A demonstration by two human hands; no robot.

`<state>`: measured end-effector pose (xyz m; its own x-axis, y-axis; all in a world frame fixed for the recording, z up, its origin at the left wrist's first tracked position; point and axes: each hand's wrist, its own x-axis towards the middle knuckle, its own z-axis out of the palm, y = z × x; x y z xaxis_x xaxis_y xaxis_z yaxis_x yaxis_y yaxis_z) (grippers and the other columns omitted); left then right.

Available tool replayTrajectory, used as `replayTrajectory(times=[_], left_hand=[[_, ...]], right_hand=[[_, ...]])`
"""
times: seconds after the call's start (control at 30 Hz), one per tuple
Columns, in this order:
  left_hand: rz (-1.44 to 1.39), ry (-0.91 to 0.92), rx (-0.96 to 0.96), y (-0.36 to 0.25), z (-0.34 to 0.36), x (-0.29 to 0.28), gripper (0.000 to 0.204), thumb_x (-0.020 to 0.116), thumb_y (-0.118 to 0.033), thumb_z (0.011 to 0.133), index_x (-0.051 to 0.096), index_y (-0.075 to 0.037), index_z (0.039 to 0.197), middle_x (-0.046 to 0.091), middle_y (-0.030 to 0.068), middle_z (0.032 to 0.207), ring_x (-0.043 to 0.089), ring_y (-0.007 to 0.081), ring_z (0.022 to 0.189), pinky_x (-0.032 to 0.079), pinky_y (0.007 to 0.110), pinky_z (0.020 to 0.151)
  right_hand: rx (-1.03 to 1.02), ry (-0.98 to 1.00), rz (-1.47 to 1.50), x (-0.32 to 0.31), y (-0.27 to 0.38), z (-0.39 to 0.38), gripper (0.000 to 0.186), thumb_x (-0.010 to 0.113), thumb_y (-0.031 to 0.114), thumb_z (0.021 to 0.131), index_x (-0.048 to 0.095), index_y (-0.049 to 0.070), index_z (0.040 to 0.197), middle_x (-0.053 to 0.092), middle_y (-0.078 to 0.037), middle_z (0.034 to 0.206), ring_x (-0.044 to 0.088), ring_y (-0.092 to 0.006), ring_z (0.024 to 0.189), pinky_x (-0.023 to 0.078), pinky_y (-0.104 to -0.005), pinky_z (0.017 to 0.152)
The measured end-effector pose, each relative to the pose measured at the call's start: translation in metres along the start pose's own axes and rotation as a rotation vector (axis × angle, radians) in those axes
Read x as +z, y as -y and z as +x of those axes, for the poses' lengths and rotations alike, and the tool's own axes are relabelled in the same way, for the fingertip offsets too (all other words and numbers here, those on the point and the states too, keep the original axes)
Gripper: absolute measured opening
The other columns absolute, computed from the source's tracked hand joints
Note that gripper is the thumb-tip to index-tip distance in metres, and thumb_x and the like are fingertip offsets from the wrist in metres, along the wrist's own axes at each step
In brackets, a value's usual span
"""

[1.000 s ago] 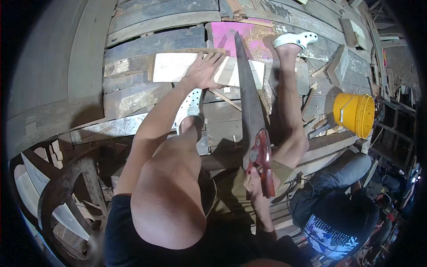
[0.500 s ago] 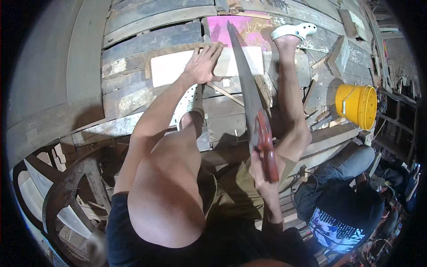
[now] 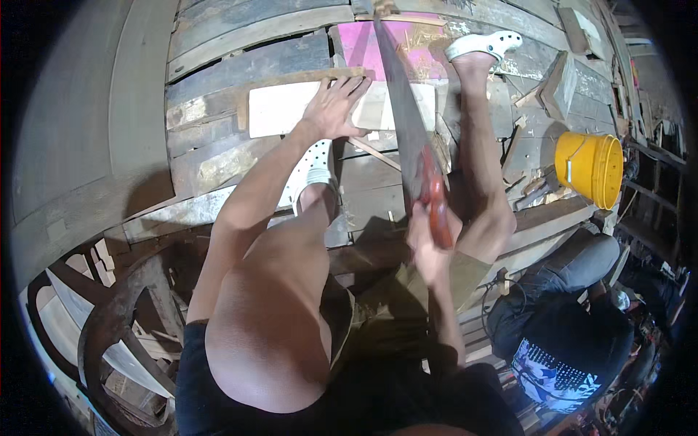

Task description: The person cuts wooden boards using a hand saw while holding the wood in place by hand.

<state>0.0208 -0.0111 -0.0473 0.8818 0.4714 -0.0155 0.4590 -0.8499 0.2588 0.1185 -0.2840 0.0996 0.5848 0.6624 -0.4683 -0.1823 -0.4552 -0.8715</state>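
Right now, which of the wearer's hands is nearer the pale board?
Left: the left hand lies on the pale board; the right hand, gripping the red saw handle, sits apart, lower in view.

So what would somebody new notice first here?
Probably the long saw in the middle, its red handle in the right hand, slanting across the white board under the left hand. The bright yellow bucket on the right might pop out next, then the pink patch at the top.

Yellow bucket (image 3: 582, 163) at right, dark-clothed person (image 3: 574, 330) near it — curved dark frame (image 3: 105, 317), lower left
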Motion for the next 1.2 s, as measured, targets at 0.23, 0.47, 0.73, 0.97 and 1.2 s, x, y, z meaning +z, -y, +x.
replayTrajectory(times=[0.23, 0.47, 0.73, 0.97, 1.2], left_hand=[[-0.024, 0.006, -0.074, -0.004, 0.001, 0.005, 0.110, 0.075, -0.058, 0.065, 0.033, -0.004, 0.151, 0.038, 0.0157, 0.152, 0.038, 0.0335, 0.137, 0.029, 0.052, 0.112], [-0.030, -0.006, -0.043, -0.007, 0.008, 0.002, 0.112, 0.076, -0.061, 0.066, 0.033, -0.004, 0.151, 0.037, 0.0147, 0.154, 0.037, 0.0317, 0.138, 0.031, 0.052, 0.109], [-0.034, -0.061, -0.008, -0.011, 0.011, 0.003, 0.108, 0.074, -0.058, 0.068, 0.033, -0.001, 0.150, 0.042, 0.0178, 0.147, 0.040, 0.0358, 0.134, 0.031, 0.050, 0.110], [-0.001, -0.003, -0.006, 0.003, -0.004, 0.001, 0.103, 0.074, -0.058, 0.067, 0.039, -0.003, 0.147, 0.044, 0.0160, 0.146, 0.040, 0.0346, 0.134, 0.032, 0.051, 0.109], [0.010, -0.065, -0.011, -0.004, 0.003, 0.003, 0.105, 0.075, -0.056, 0.066, 0.036, -0.004, 0.149, 0.039, 0.0150, 0.149, 0.039, 0.0338, 0.135, 0.031, 0.051, 0.109]], right_hand=[[-0.259, -0.048, -0.137, 0.022, 0.009, -0.020, 0.005, 0.061, 0.006, 0.094, 0.061, 0.001, 0.094, 0.051, 0.003, 0.065, 0.044, -0.0049, 0.055, 0.034, -0.0252, 0.049], [0.022, -0.026, 0.011, -0.016, 0.014, -0.077, 0.004, 0.063, 0.003, 0.094, 0.061, 0.000, 0.093, 0.053, 0.003, 0.061, 0.049, -0.0035, 0.053, 0.036, -0.0214, 0.047], [-0.078, 0.046, -0.137, -0.028, 0.007, -0.075, 0.012, 0.067, 0.008, 0.093, 0.060, 0.000, 0.090, 0.055, 0.003, 0.066, 0.050, -0.0039, 0.054, 0.038, -0.0237, 0.048], [-0.046, -0.028, -0.078, -0.029, -0.019, -0.103, 0.011, 0.065, 0.005, 0.091, 0.061, -0.004, 0.095, 0.057, 0.000, 0.066, 0.053, -0.0050, 0.057, 0.041, -0.0231, 0.050], [-0.136, 0.014, 0.011, -0.015, -0.062, -0.032, 0.008, 0.060, 0.005, 0.093, 0.060, -0.002, 0.088, 0.056, -0.002, 0.063, 0.052, -0.0097, 0.054, 0.041, -0.0257, 0.052]])
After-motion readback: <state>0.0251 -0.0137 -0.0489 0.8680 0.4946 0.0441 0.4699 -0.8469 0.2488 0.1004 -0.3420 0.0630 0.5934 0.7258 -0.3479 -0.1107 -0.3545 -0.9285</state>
